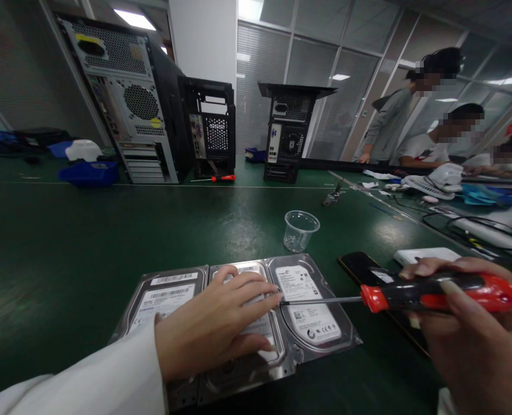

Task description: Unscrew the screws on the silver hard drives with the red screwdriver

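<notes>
Three hard drives lie side by side on the green table point(187, 225): a left drive point(169, 294), a middle drive point(256, 369) and a right drive point(310, 305). My left hand point(224, 317) rests palm down over the middle drive, fingers apart, with its fingertips near the seam to the right drive. My right hand point(467, 323) grips the red and black handle of a screwdriver point(429, 293). The screwdriver's shaft lies level across the right drive, and its tip is beside my left fingertips. A clear plastic cup point(300, 231) stands just behind the right drive.
Computer cases point(146, 104) point(288, 135) stand at the back, with another screwdriver point(224, 178) before them. A dark phone point(362, 268) and a white box point(426, 255) lie at the right. Blue trays point(88, 173), cables and people are farther off.
</notes>
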The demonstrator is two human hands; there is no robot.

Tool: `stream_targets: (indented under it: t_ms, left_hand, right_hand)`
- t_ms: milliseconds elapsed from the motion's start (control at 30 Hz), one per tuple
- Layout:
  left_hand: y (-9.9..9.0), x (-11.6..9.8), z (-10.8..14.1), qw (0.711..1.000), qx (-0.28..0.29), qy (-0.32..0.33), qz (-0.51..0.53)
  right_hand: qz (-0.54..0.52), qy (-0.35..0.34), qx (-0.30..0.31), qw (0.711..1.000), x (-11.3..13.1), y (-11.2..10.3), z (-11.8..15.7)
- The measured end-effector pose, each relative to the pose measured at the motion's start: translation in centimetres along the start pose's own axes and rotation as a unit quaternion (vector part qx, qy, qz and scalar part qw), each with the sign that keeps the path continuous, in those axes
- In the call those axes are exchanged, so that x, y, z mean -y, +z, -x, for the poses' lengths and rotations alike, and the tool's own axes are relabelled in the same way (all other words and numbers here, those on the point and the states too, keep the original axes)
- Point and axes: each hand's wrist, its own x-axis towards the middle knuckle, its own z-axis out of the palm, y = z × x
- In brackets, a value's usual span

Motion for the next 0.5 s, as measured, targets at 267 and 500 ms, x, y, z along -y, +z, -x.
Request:
stream_targets:
  t_ms: [267, 500]
  left_hand:
    - [-0.06, 0.07, -0.02, 1.0, 0.006, -0.013, 0.009]
    - [-0.24, 0.03, -0.24, 0.999, 0.026, -0.016, 0.015]
  right_hand:
    - [0.01, -0.031, 0.044, 0.998, -0.1, -0.29, 0.22]
    - [0.023, -0.057, 0.067, 0.996, -0.36, -0.51, 0.48]
